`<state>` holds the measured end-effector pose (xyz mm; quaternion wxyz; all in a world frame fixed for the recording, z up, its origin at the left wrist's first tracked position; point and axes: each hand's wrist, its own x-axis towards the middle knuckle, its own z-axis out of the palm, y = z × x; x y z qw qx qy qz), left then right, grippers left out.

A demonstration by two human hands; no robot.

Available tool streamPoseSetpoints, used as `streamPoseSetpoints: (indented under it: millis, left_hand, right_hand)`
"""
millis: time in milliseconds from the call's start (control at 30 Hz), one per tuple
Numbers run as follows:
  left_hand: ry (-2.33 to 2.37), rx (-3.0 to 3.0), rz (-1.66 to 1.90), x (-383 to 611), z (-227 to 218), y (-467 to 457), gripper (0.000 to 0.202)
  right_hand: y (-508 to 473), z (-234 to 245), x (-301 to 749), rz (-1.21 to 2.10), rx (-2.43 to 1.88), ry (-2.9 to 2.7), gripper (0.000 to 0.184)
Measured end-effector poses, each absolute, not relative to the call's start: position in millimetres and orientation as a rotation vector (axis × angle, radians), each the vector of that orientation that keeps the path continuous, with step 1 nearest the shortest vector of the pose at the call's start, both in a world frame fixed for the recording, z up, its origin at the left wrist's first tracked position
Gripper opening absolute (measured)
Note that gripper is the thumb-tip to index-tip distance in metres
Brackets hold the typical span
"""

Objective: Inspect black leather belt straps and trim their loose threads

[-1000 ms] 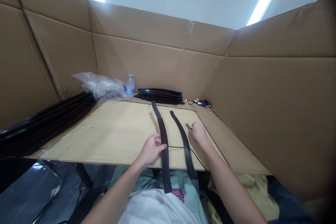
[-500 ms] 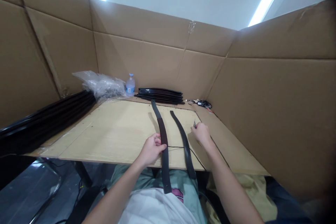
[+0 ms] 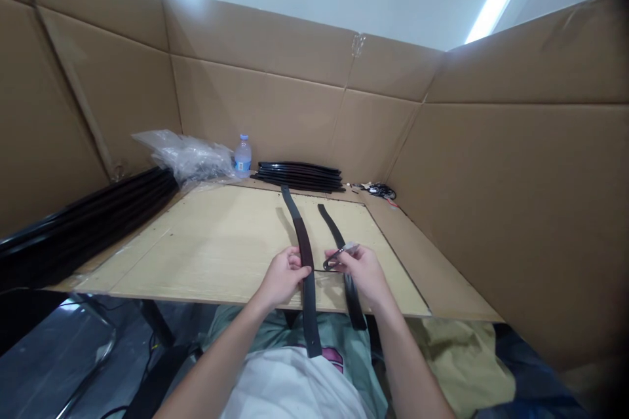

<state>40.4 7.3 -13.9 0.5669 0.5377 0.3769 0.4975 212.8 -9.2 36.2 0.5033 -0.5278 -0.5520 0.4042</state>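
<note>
My left hand [image 3: 284, 277] is closed around a long, curved black strip [image 3: 305, 245], thumb on its face and fingers behind. The strip stands tilted, its lower end over my lap. A thin black cord [image 3: 322, 270] runs from the strip's right edge toward my right hand [image 3: 362, 270]. That hand is closed on a small shiny metal tool that looks like thread snips [image 3: 336, 256], its tip close to the cord. Beneath my right hand lies a second black strip [image 3: 354, 306], partly covered and overhanging the table's front edge.
At the back of the table [image 3: 206, 242] are a stack of black strips [image 3: 299, 177], a water bottle [image 3: 242, 157] and clear plastic bags [image 3: 191, 160]. More dark strips [image 3: 98, 222] lie along the left. A small dark tangle [image 3: 381, 190] sits back right. Cardboard walls [image 3: 270, 105] enclose the table.
My right hand has moved left and slightly down with the metal tool, from beyond the second strip to just above it, beside the cord. My left hand and its strip stay nearly still.
</note>
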Motion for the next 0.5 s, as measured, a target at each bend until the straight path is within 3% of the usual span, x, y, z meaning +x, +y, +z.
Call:
streamPoseSetpoints:
  millis: [167,500]
  left_hand:
    - [0.887,1.278,1.160,40,-15,9,0.038]
    - [0.866,1.289,1.143,40,-10,6,0.034]
  right_hand:
    - [-12,30,208,1.285,-1.127,-1.191,0.014]
    - [-11,27,206,1.543,-1.195,-1.090,0.028]
